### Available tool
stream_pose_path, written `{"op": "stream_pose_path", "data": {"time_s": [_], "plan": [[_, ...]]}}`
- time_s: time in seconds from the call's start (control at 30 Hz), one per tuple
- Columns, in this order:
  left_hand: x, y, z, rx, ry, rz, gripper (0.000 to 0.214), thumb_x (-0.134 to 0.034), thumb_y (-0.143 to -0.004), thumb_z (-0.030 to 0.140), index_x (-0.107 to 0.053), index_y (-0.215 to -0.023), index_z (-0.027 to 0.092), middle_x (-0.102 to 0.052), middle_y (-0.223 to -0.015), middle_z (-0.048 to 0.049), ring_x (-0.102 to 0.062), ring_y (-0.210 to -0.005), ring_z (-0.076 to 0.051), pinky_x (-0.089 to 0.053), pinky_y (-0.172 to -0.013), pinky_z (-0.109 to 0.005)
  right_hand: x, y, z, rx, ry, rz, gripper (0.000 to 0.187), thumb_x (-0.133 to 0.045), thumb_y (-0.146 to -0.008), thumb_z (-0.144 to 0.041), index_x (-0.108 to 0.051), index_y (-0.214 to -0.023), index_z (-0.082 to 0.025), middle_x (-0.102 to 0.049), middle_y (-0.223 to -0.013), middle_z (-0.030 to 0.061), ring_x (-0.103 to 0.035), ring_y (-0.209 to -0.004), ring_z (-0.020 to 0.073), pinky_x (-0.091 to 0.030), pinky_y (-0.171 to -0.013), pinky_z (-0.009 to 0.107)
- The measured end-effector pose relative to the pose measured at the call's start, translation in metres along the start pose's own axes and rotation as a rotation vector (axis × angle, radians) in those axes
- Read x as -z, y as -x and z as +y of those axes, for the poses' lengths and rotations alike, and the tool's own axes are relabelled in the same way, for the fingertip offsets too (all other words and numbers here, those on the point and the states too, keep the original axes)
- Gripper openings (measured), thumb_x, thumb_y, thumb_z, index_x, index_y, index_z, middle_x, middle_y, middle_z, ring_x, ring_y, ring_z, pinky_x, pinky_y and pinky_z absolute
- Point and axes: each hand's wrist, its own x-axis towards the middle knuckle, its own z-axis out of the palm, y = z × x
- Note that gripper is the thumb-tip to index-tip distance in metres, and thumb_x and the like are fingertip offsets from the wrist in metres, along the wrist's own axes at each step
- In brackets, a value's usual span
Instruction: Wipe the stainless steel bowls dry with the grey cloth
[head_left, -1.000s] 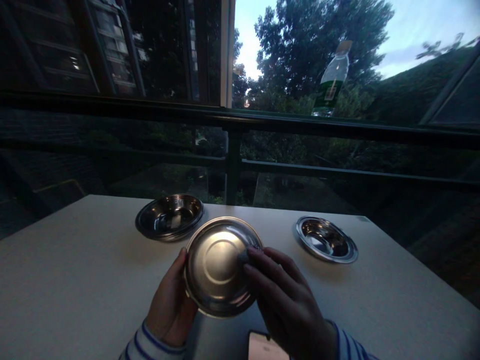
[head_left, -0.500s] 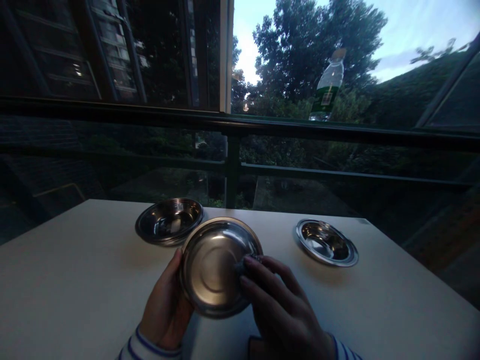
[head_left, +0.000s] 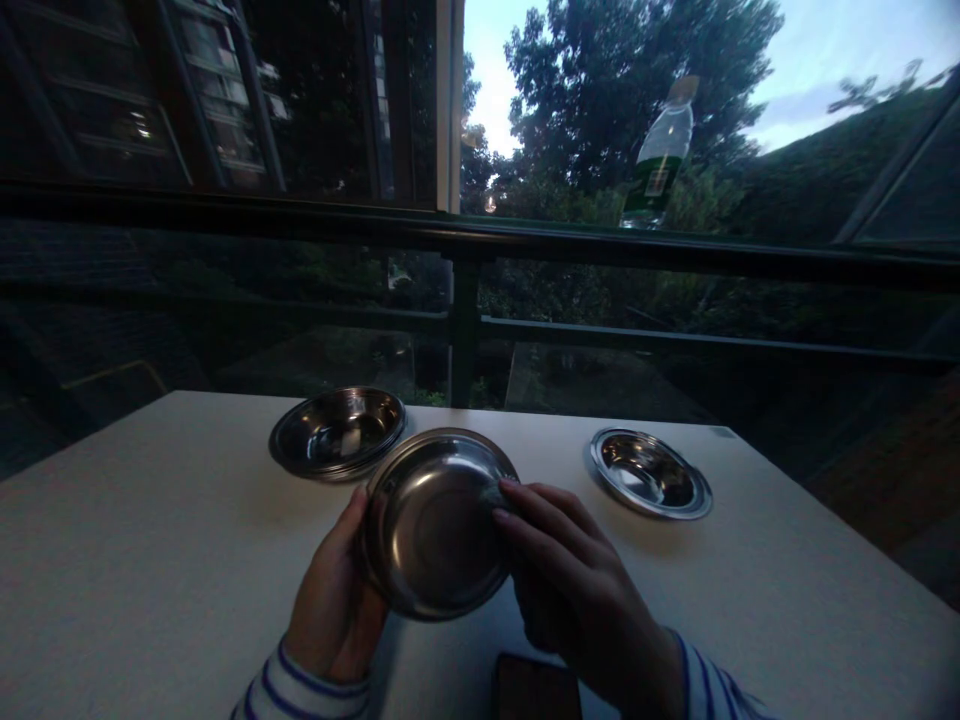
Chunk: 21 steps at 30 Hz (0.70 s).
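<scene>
Tilted toward me above the table is a shiny steel dish (head_left: 435,540), round and shallow. My left hand (head_left: 334,590) grips its left rim, thumb on the edge and fingers underneath. At the dish's right inner wall, my right hand (head_left: 577,575) is closed, fingertips pressing a small grey wad (head_left: 493,496) against the metal. The wad is mostly covered by the fingers, and its material is hard to make out. Behind the held dish, to the left, sits a stack of similar steel dishes (head_left: 337,435). Another steel dish (head_left: 649,475) lies at the right.
A white table (head_left: 150,520) reaches to a dark railing (head_left: 525,238) and windows. On the railing stands a plastic bottle (head_left: 660,155) with a green label. A dark flat rectangular object (head_left: 538,688), like a phone, lies at the near edge beneath my right forearm.
My right hand has slid slightly up and outward along the dish's right inner wall, with the grey wad. The dish has turned a little. More of the dark rectangular object shows.
</scene>
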Motion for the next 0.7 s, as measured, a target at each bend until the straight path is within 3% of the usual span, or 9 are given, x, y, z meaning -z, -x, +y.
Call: {"op": "stream_pose_path", "data": {"time_s": [0.23, 0.37, 0.47, 0.6, 0.7], "plan": [[-0.002, 0.001, 0.002, -0.009, -0.014, 0.016, 0.030, -0.043, -0.086, 0.018, -0.065, -0.104, 0.010, -0.073, -0.086, -0.0101, -0.067, -0.087, -0.023, -0.052, -0.083, -0.034, 0.005, 0.001, 0.009, -0.015, -0.009, -0.081, 0.040, -0.041, -0.086, -0.004, -0.047, -0.123, -0.018, -0.053, -0.124, 0.0127, -0.049, -0.111, 0.0207, -0.052, -0.082, 0.038], [-0.003, 0.001, 0.005, -0.011, 0.005, 0.020, 0.033, -0.042, -0.087, 0.019, -0.061, -0.112, 0.012, -0.073, -0.090, -0.0090, -0.067, -0.086, -0.022, -0.053, -0.082, -0.033, 0.020, -0.002, 0.014, -0.028, -0.001, -0.174, 0.040, -0.041, -0.086, -0.003, -0.048, -0.122, -0.019, -0.054, -0.122, 0.0109, -0.050, -0.107, 0.0198, -0.051, -0.081, 0.037], [-0.002, 0.000, 0.007, -0.001, 0.020, -0.008, 0.033, -0.040, -0.087, 0.019, -0.061, -0.113, 0.013, -0.073, -0.090, -0.0080, -0.067, -0.087, -0.021, -0.053, -0.081, -0.032, 0.038, -0.009, 0.013, -0.076, -0.096, -0.350, 0.035, -0.042, -0.087, -0.006, -0.051, -0.118, -0.019, -0.056, -0.118, 0.0085, -0.054, -0.102, 0.0170, -0.050, -0.079, 0.032], [0.000, -0.002, 0.006, 0.049, 0.036, -0.036, 0.030, -0.043, -0.086, 0.018, -0.064, -0.107, 0.015, -0.073, -0.091, -0.0066, -0.066, -0.087, -0.021, -0.053, -0.080, -0.031, 0.059, -0.018, 0.008, -0.170, -0.381, -0.606, 0.025, -0.045, -0.089, -0.012, -0.056, -0.111, -0.019, -0.061, -0.110, 0.0044, -0.057, -0.098, 0.0103, -0.048, -0.081, 0.021], [0.002, -0.004, 0.004, 0.032, 0.035, -0.047, 0.029, -0.042, -0.086, 0.018, -0.064, -0.105, 0.013, -0.073, -0.091, -0.0071, -0.067, -0.085, -0.021, -0.053, -0.081, -0.031, 0.063, -0.015, 0.007, -0.131, -0.431, -0.845, 0.031, -0.044, -0.088, -0.006, -0.056, -0.112, -0.021, -0.063, -0.107, 0.0011, -0.058, -0.095, 0.0084, -0.047, -0.080, 0.017]]}}
